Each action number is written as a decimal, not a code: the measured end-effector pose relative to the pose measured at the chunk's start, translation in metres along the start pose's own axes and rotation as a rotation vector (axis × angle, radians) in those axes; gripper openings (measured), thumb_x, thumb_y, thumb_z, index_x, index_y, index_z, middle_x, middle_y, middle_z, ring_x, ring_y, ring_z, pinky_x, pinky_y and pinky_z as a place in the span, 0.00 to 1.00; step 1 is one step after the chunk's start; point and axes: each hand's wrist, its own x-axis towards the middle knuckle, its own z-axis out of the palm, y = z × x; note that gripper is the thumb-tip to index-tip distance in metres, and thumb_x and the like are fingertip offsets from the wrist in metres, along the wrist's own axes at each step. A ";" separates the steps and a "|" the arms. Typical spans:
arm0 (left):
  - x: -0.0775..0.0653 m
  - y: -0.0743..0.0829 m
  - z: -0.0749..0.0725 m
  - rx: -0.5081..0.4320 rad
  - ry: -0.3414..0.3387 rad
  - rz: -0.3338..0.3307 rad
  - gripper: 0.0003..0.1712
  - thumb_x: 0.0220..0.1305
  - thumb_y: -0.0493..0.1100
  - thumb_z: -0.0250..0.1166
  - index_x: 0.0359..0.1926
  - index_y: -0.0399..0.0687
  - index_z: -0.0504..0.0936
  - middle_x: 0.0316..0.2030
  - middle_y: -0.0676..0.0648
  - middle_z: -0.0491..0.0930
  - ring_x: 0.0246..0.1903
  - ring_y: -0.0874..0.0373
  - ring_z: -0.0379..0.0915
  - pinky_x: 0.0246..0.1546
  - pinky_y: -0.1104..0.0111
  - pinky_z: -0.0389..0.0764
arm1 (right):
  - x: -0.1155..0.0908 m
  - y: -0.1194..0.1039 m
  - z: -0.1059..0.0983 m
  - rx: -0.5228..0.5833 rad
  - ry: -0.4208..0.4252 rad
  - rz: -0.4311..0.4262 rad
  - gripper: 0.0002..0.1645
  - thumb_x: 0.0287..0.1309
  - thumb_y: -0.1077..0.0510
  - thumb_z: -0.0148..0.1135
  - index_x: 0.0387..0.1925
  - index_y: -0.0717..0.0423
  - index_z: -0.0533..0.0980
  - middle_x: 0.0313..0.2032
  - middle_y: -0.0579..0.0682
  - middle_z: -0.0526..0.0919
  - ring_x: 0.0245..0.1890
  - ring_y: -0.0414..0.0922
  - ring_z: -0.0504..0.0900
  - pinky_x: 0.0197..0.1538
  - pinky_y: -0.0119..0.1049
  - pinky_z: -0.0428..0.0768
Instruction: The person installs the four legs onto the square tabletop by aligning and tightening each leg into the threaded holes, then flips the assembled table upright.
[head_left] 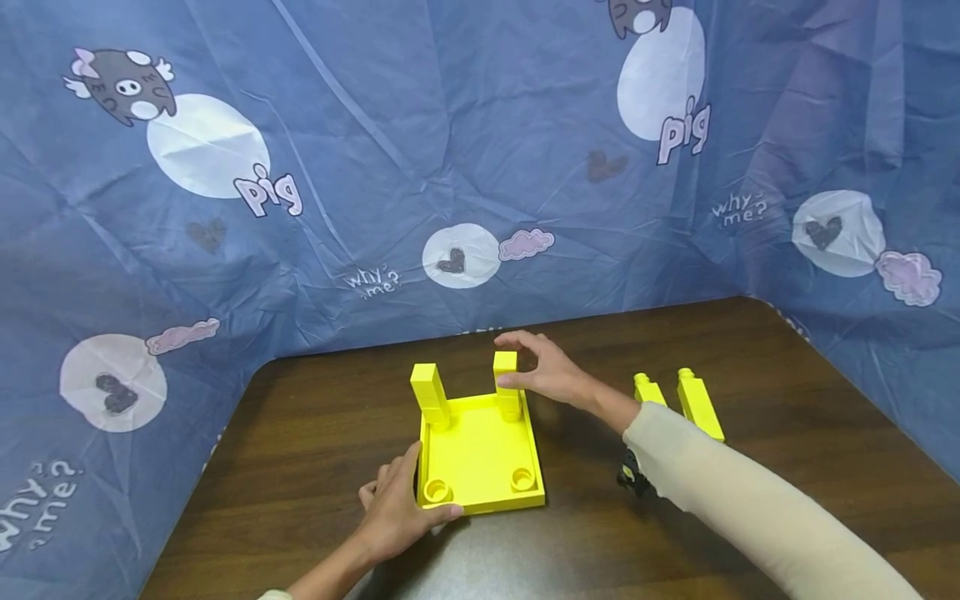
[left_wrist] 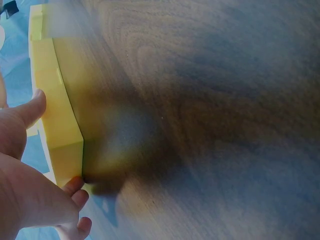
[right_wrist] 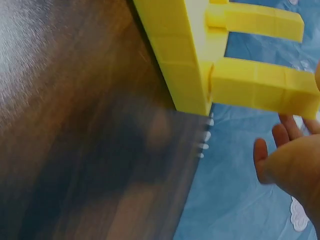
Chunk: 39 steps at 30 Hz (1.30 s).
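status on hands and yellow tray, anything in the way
Left hand gripping yellow tray at near-left corner. Right hand at far-right leg, grip unclear. Both near sockets unfilled, nothing seen blocking them.

The brown wood-grained surface (head_left: 300, 450) bears a yellow tray (head_left: 480, 454); two yellow posts (head_left: 702, 408) lie side by side to the tray's right; a small black object (head_left: 634, 474), partly hidden, lies nearby.
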 end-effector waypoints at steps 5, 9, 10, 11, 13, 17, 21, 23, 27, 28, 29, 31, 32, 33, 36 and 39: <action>0.000 0.000 0.000 -0.004 0.007 0.003 0.66 0.36 0.65 0.78 0.71 0.40 0.57 0.58 0.39 0.70 0.50 0.48 0.62 0.45 0.48 0.50 | 0.002 -0.003 -0.011 0.064 -0.114 0.008 0.34 0.56 0.54 0.68 0.65 0.47 0.71 0.64 0.49 0.72 0.67 0.50 0.63 0.65 0.58 0.59; 0.000 0.000 0.000 -0.008 0.005 0.001 0.66 0.36 0.65 0.78 0.71 0.40 0.57 0.58 0.39 0.70 0.50 0.48 0.62 0.45 0.48 0.50 | 0.003 -0.002 -0.011 0.088 -0.119 0.010 0.29 0.56 0.58 0.67 0.61 0.49 0.75 0.60 0.49 0.76 0.62 0.50 0.69 0.61 0.52 0.67; 0.000 0.000 0.000 -0.008 0.003 0.000 0.66 0.36 0.65 0.78 0.71 0.40 0.57 0.59 0.39 0.70 0.50 0.48 0.62 0.45 0.48 0.50 | 0.003 -0.002 -0.010 0.085 -0.108 0.010 0.28 0.56 0.59 0.68 0.59 0.50 0.76 0.59 0.49 0.77 0.61 0.50 0.70 0.60 0.51 0.68; 0.000 -0.001 0.000 -0.006 0.003 0.000 0.66 0.36 0.66 0.78 0.71 0.40 0.57 0.58 0.39 0.70 0.50 0.48 0.62 0.44 0.48 0.50 | 0.003 -0.002 -0.008 0.082 -0.092 0.006 0.27 0.55 0.59 0.68 0.58 0.50 0.77 0.57 0.49 0.79 0.58 0.50 0.72 0.58 0.48 0.71; 0.000 -0.001 0.000 -0.004 0.002 -0.004 0.66 0.36 0.66 0.78 0.71 0.41 0.57 0.59 0.39 0.70 0.50 0.48 0.62 0.44 0.48 0.50 | 0.004 -0.002 -0.005 0.068 -0.046 -0.004 0.24 0.53 0.60 0.70 0.53 0.51 0.78 0.51 0.49 0.81 0.52 0.49 0.74 0.53 0.45 0.73; 0.001 -0.001 0.001 0.002 0.000 -0.014 0.66 0.36 0.66 0.77 0.71 0.41 0.57 0.58 0.39 0.70 0.50 0.47 0.62 0.45 0.47 0.51 | 0.004 -0.001 0.003 0.044 0.043 -0.027 0.21 0.47 0.60 0.75 0.43 0.55 0.76 0.38 0.50 0.78 0.38 0.48 0.74 0.41 0.37 0.74; 0.002 -0.001 0.002 0.004 0.000 -0.015 0.66 0.36 0.67 0.77 0.71 0.42 0.57 0.59 0.39 0.70 0.50 0.48 0.62 0.45 0.48 0.51 | 0.004 0.000 0.007 0.006 0.085 -0.028 0.23 0.45 0.57 0.77 0.39 0.55 0.71 0.33 0.50 0.73 0.33 0.47 0.71 0.37 0.36 0.72; 0.002 -0.001 0.002 0.004 0.002 -0.010 0.66 0.36 0.67 0.77 0.71 0.42 0.57 0.59 0.39 0.70 0.50 0.48 0.62 0.45 0.48 0.51 | 0.004 0.000 0.007 -0.008 0.077 -0.028 0.24 0.46 0.56 0.77 0.41 0.55 0.72 0.35 0.51 0.73 0.36 0.48 0.72 0.40 0.38 0.73; 0.001 0.000 0.002 -0.003 0.003 -0.005 0.66 0.36 0.66 0.77 0.71 0.41 0.57 0.59 0.39 0.70 0.50 0.48 0.62 0.45 0.48 0.51 | 0.004 -0.001 -0.001 -0.022 -0.003 -0.032 0.31 0.49 0.54 0.74 0.55 0.54 0.73 0.51 0.52 0.76 0.51 0.51 0.71 0.55 0.51 0.70; 0.001 0.000 0.002 -0.005 0.002 -0.007 0.66 0.36 0.66 0.77 0.71 0.41 0.57 0.59 0.39 0.70 0.51 0.48 0.62 0.45 0.48 0.51 | 0.003 -0.001 -0.004 -0.015 -0.034 -0.029 0.33 0.50 0.53 0.73 0.58 0.52 0.72 0.55 0.52 0.75 0.55 0.52 0.69 0.59 0.54 0.67; 0.000 0.000 0.001 -0.008 0.002 -0.008 0.66 0.36 0.66 0.77 0.71 0.41 0.57 0.59 0.39 0.69 0.51 0.48 0.62 0.45 0.48 0.50 | 0.003 -0.001 -0.008 -0.006 -0.066 -0.024 0.35 0.51 0.52 0.72 0.62 0.50 0.71 0.59 0.51 0.73 0.59 0.52 0.67 0.61 0.57 0.64; 0.000 0.000 0.001 -0.012 0.001 -0.009 0.66 0.36 0.66 0.77 0.71 0.41 0.57 0.59 0.39 0.69 0.51 0.48 0.62 0.46 0.48 0.50 | 0.003 -0.001 -0.014 0.017 -0.134 -0.022 0.37 0.54 0.51 0.69 0.66 0.48 0.69 0.64 0.50 0.70 0.65 0.53 0.63 0.64 0.60 0.59; 0.000 0.000 0.001 -0.014 0.001 -0.008 0.66 0.36 0.66 0.78 0.71 0.41 0.57 0.59 0.39 0.70 0.51 0.48 0.62 0.46 0.48 0.50 | 0.003 -0.001 -0.017 0.025 -0.165 -0.020 0.37 0.55 0.51 0.68 0.66 0.47 0.68 0.66 0.50 0.69 0.67 0.53 0.61 0.64 0.62 0.57; 0.000 0.000 0.001 -0.014 0.002 -0.007 0.66 0.36 0.66 0.78 0.71 0.41 0.57 0.59 0.39 0.70 0.51 0.48 0.62 0.46 0.48 0.50 | 0.004 -0.002 -0.020 0.032 -0.195 -0.015 0.37 0.56 0.51 0.66 0.67 0.47 0.68 0.66 0.49 0.69 0.68 0.53 0.60 0.64 0.62 0.56; 0.000 0.000 0.001 -0.012 0.002 -0.005 0.66 0.36 0.66 0.78 0.71 0.41 0.57 0.59 0.39 0.69 0.51 0.48 0.62 0.45 0.47 0.50 | 0.004 -0.001 -0.024 0.047 -0.261 -0.013 0.34 0.58 0.52 0.64 0.67 0.48 0.69 0.66 0.50 0.69 0.69 0.53 0.60 0.65 0.61 0.57; 0.000 -0.001 0.001 -0.007 0.005 -0.004 0.66 0.36 0.66 0.78 0.71 0.41 0.57 0.59 0.39 0.69 0.51 0.48 0.62 0.45 0.47 0.50 | 0.005 -0.002 -0.022 0.052 -0.267 -0.006 0.31 0.59 0.54 0.63 0.65 0.50 0.71 0.63 0.52 0.73 0.67 0.53 0.64 0.64 0.57 0.62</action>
